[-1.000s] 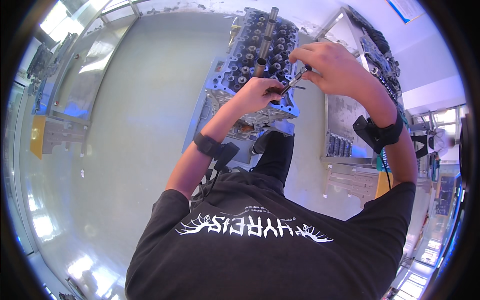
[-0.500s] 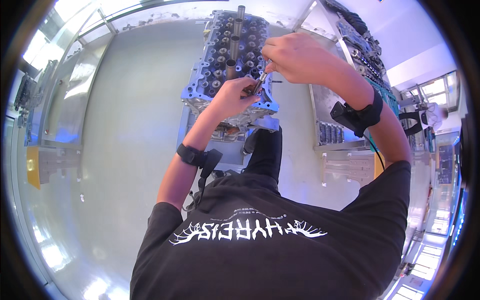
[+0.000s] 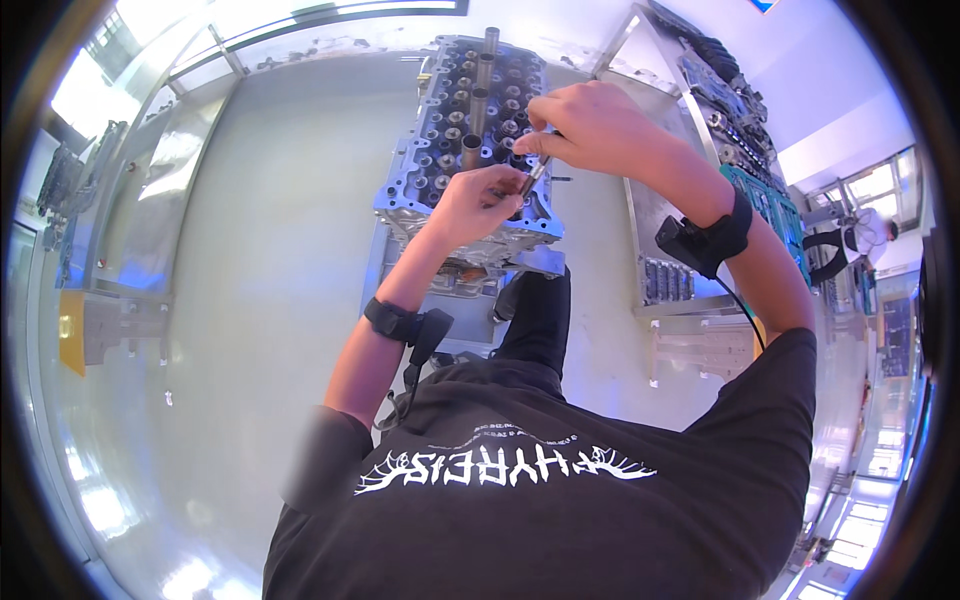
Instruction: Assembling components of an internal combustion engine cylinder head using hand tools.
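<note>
A metal cylinder head [image 3: 402, 192], with rows of valve springs and several upright tubes [image 3: 472, 148] along its middle, stands in front of me. Above its near right corner is a slim metal rod-shaped tool [image 3: 534, 180], tilted with its upper end to the right. My left hand [image 3: 478, 205] is closed, its fingertips pinching the lower part of the rod. At the rod's upper end, my right hand [image 3: 592, 125] is curled with thumb and fingers bent; the exact contact there is partly hidden. The rod's tip is hidden by my left fingers.
Metal racks with engine parts stand to the right [image 3: 668, 278] and left [image 3: 150, 215]. A teal tray [image 3: 765, 205] lies on the right rack. Another person [image 3: 850, 243] is at the far right. My leg [image 3: 540, 320] is close to the cylinder head's near end.
The view has shifted slightly, so the cylinder head sits a little lower and further right. My right fingers have changed position at the rod's upper end; my left hand still pinches the rod.
</note>
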A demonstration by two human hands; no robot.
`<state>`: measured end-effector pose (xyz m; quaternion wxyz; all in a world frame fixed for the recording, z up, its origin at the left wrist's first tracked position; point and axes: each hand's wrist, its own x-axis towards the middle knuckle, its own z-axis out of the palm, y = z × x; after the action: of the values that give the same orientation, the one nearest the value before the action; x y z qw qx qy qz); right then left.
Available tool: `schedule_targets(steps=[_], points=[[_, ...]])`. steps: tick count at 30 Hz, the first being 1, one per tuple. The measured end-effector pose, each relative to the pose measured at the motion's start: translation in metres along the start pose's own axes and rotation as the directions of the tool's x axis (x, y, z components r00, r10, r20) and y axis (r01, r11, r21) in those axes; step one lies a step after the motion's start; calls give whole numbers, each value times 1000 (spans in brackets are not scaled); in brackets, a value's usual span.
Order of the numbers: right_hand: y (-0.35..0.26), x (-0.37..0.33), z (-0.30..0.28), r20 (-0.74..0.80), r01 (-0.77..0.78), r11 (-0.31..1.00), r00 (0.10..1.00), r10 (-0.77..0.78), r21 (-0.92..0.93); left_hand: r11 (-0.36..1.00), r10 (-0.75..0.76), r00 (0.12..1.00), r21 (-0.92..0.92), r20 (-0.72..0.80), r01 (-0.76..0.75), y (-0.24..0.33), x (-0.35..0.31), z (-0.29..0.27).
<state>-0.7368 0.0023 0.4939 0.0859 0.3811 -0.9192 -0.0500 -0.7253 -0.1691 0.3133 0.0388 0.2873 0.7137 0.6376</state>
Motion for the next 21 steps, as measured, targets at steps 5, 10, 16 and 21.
schedule_targets(steps=[5,10,16,21], points=[[-6,-9,-16,143,-56,998,988,51,33,918,-49,995,-389,90,80,6,1,-12],[-6,-18,-16,129,-45,994,991,32,99,828,11,999,-560,43,15,24,-1,-15],[-8,-21,-22,76,-25,987,997,13,161,115,107,992,-990,-65,-77,60,-18,-14],[-6,-20,-18,45,11,988,999,-18,154,157,85,989,-979,-121,-133,60,-19,-14]])
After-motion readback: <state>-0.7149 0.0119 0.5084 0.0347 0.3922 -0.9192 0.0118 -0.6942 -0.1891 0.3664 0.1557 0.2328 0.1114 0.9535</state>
